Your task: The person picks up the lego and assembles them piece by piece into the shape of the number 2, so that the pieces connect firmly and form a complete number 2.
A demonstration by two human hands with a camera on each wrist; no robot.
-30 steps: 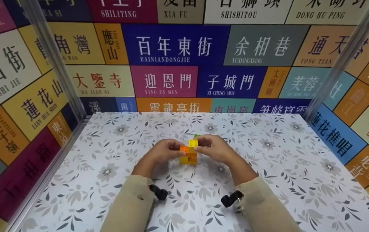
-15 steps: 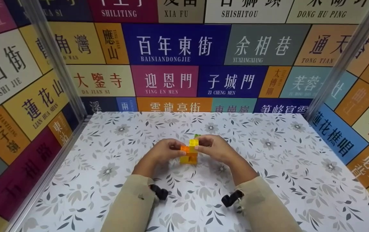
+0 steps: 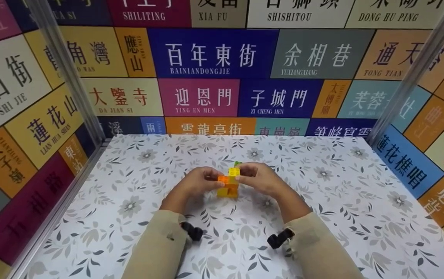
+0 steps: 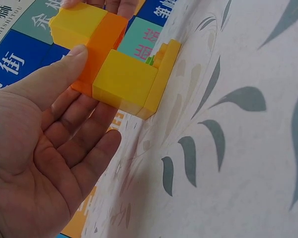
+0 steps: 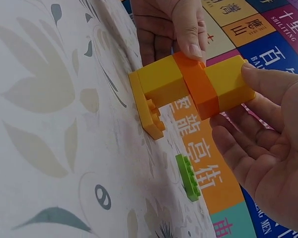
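A small stack of toy building blocks stands on the table between my hands. Its base is a flat yellow brick (image 5: 144,111) with studs showing at one end. On the other end sits a lower yellow block (image 4: 125,78), and across it lies an orange brick (image 4: 103,44). An upper yellow block (image 5: 229,82) tops the orange brick on the right side. My left hand (image 3: 197,182) pinches the orange brick between thumb and fingers. The upper yellow block is held by the thumb and fingers of my right hand (image 3: 260,179).
A bright green brick (image 5: 188,177) lies on the table behind the stack, partly hidden by my right hand in the head view. The table (image 3: 160,248) has a white leaf-and-flower cover. Sign-printed panels (image 3: 210,54) stand at the back and both sides.
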